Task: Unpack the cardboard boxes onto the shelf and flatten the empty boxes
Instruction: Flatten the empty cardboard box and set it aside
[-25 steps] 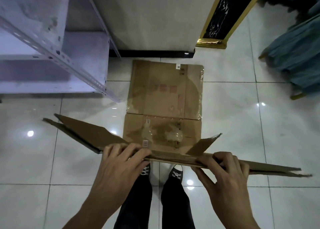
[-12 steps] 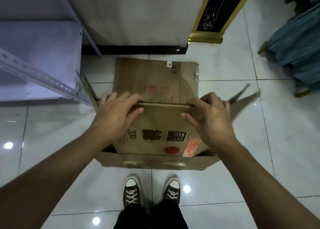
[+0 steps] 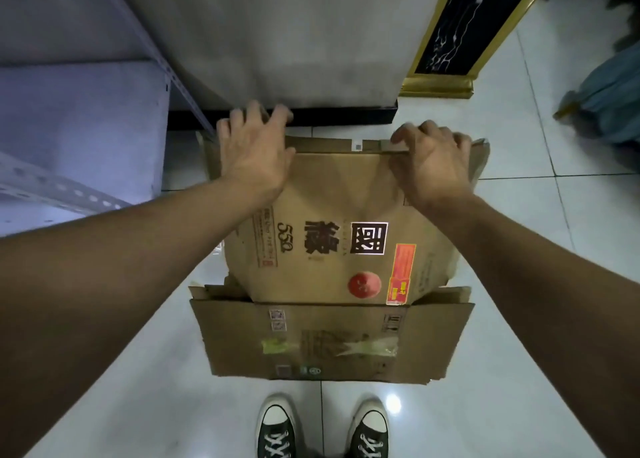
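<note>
1. While the flattened box (image 3: 332, 222) is lying on the cardboard pile (image 3: 329, 343) at the middle of the floor (image 3: 519, 284), it is sitting crooked and bulging, so it could be sliding off towards 3 o'clock.
2. The left hand (image 3: 254, 152), at 11 o'clock, is pressing down with fingers spread; the right hand (image 3: 433, 161), at 1 o'clock, is pinching the far edge, which might be springing back once released.
3. I am counting two hands, two shoes (image 3: 277, 430), one shelf (image 3: 79, 121) at 9 o'clock, and at least two flattened boxes; deeper layers I cannot tell.
</note>
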Action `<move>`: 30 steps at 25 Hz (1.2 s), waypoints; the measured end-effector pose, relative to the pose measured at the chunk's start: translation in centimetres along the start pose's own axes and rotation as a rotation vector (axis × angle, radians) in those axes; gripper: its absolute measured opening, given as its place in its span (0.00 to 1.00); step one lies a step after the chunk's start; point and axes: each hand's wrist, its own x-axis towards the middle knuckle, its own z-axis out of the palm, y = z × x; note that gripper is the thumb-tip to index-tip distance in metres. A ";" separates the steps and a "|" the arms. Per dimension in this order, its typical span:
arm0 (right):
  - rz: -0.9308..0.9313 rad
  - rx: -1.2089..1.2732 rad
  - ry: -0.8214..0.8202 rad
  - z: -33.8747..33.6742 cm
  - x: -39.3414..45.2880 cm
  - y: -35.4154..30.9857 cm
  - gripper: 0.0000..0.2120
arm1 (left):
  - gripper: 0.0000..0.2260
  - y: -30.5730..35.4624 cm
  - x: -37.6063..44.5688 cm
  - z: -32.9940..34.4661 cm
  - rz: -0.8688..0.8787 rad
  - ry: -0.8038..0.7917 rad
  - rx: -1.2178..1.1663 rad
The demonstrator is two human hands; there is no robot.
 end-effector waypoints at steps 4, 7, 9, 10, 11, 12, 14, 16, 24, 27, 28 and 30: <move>0.098 0.134 0.062 2.5 0.8 -1.4 0.20 | 0.26 0.5 -1.1 1.7 0.008 0.018 0.017; 0.115 0.161 -0.024 5.3 -4.9 -0.5 0.19 | 0.24 -1.1 -6.7 4.7 -0.014 -0.088 -0.005; 0.139 0.182 -0.080 6.6 -8.2 0.5 0.19 | 0.23 -2.0 -9.6 6.0 -0.032 -0.142 -0.028; 0.139 0.179 -0.103 7.0 -9.5 0.7 0.20 | 0.22 -2.3 -10.6 6.4 -0.027 -0.164 -0.040; 0.134 0.170 -0.121 7.5 -10.4 0.7 0.20 | 0.22 -2.5 -11.4 6.7 -0.018 -0.178 -0.056; 0.129 0.165 -0.131 7.8 -11.2 0.6 0.20 | 0.21 -2.6 -12.0 6.9 -0.009 -0.186 -0.077; 0.130 0.178 -0.136 8.1 -12.1 0.0 0.19 | 0.19 -2.7 -12.8 6.9 0.002 -0.190 -0.123; 0.153 0.210 -0.142 7.8 -12.3 -0.5 0.19 | 0.17 -2.4 -13.2 6.6 0.003 -0.202 -0.160; 0.126 0.238 -0.057 1.8 -13.3 -0.1 0.17 | 0.17 -1.6 -15.7 1.9 0.014 -0.160 -0.200; 0.084 0.199 -0.056 1.8 -14.4 0.3 0.18 | 0.18 -1.2 -17.8 2.5 0.024 -0.154 -0.194; 0.066 0.189 -0.059 2.8 -15.3 0.5 0.18 | 0.18 -1.0 -18.8 3.5 0.036 -0.155 -0.202; 0.039 0.177 -0.076 5.7 -17.3 1.3 0.20 | 0.18 -0.7 -20.8 6.4 0.061 -0.169 -0.232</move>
